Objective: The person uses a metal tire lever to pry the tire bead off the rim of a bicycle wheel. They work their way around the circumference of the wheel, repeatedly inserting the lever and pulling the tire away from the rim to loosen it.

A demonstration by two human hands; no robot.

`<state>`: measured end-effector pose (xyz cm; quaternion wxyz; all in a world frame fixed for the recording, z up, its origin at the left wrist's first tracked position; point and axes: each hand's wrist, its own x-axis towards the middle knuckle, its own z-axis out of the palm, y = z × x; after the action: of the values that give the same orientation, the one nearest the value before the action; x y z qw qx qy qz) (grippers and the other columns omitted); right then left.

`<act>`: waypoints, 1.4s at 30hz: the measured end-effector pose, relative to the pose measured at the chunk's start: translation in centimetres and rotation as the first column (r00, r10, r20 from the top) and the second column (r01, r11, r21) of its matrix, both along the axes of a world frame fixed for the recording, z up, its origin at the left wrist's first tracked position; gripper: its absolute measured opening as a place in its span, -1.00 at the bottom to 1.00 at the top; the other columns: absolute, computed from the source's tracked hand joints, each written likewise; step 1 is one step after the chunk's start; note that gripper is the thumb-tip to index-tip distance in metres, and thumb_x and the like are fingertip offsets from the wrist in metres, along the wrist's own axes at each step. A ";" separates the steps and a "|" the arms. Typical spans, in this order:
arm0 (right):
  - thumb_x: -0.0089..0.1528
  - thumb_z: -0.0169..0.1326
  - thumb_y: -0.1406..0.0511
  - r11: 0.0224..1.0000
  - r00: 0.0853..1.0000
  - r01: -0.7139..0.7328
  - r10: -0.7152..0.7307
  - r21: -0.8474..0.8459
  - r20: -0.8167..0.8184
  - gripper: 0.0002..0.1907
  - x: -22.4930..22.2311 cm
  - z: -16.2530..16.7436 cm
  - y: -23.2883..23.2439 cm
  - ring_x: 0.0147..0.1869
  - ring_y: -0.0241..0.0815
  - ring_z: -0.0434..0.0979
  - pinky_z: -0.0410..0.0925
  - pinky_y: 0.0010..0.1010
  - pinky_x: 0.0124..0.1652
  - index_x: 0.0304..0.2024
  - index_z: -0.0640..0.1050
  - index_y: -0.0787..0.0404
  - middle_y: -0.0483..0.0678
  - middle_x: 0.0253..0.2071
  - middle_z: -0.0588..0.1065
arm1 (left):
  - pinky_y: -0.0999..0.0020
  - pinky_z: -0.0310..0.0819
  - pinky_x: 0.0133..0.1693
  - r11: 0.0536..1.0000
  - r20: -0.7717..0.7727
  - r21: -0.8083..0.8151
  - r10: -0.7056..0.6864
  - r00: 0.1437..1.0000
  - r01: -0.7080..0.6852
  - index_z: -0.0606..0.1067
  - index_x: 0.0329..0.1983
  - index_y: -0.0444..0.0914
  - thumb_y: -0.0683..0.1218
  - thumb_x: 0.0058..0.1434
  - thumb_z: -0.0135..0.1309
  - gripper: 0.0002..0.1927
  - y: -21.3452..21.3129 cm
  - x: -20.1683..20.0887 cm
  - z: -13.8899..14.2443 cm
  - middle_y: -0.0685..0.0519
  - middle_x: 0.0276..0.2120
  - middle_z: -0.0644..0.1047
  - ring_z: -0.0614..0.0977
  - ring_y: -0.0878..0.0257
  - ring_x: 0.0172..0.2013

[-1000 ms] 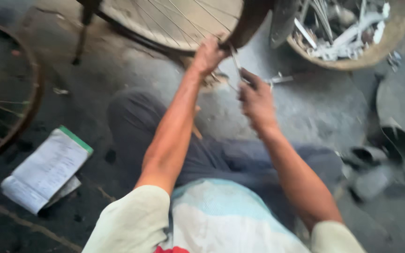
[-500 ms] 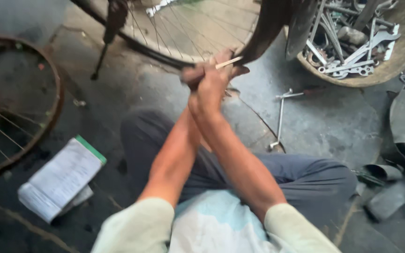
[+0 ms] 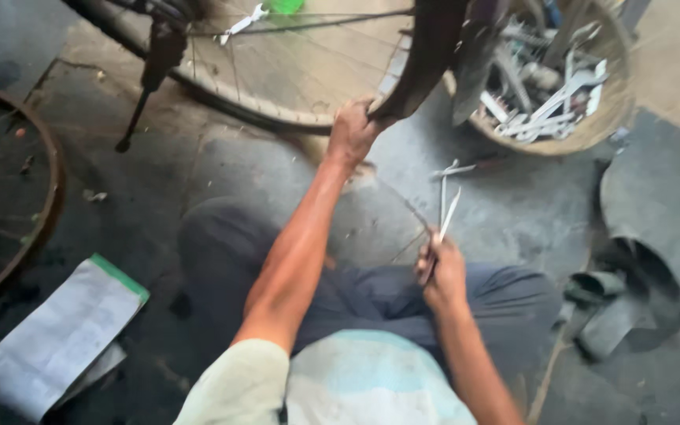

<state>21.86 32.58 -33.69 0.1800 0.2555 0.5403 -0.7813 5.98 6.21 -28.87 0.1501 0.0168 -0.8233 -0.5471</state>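
Below the bicycle wheel (image 3: 293, 71), the left hand (image 3: 353, 130) is now gripping the dark tyre (image 3: 426, 55) alone, the right hand (image 3: 442, 271) (withdrawn lapward) pinching a thin metal tool (image 3: 448, 216).

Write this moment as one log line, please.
left hand: grips tyre at wheel rim | right hand: holds thin metal tool | basket of tools behind
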 end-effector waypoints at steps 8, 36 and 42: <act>0.32 -0.04 0.35 0.988 0.960 -0.116 0.137 0.101 -0.242 -0.59 -2.3 3.8 -2.1 -0.48 -0.31 0.42 0.36 -0.50 -0.44 0.23 0.39 0.27 -0.07 -0.38 0.47 | 0.25 0.46 -0.02 0.896 -0.223 0.321 -0.243 0.944 0.307 0.53 0.07 -0.28 0.03 0.32 0.18 -0.63 1.2 -2.4 2.6 0.00 -0.13 0.58 0.58 0.22 -0.11; 0.35 0.01 0.10 0.146 0.600 -0.639 0.709 0.755 0.370 -0.50 -13.5 28.9 -7.1 -0.52 -0.29 0.34 0.27 -0.42 -0.53 0.34 0.42 -0.06 -0.08 -0.46 0.46 | 0.25 0.53 -0.17 0.952 -0.089 0.188 0.263 0.961 -0.243 0.57 -0.05 -0.21 -0.09 0.28 0.21 -0.80 4.9 -0.4 4.4 -0.13 -0.26 0.62 0.66 0.01 -0.25; 0.33 0.02 0.29 0.914 0.922 -0.342 0.371 0.218 -0.110 -0.52 -9.8 22.8 -9.3 -0.67 -0.34 0.26 0.11 -0.53 -0.70 0.31 0.45 0.20 -0.09 -0.50 0.42 | 0.16 0.56 -0.16 0.940 -0.111 0.334 -0.032 0.993 0.068 0.47 0.02 -0.29 -0.10 0.13 0.26 -0.60 2.7 -1.0 3.9 -0.18 -0.24 0.63 0.67 -0.09 -0.23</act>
<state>12.10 23.32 -10.89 0.2532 0.1096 0.6635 -0.6954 5.02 8.94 -24.98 0.1735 -0.0070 -0.7088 -0.6837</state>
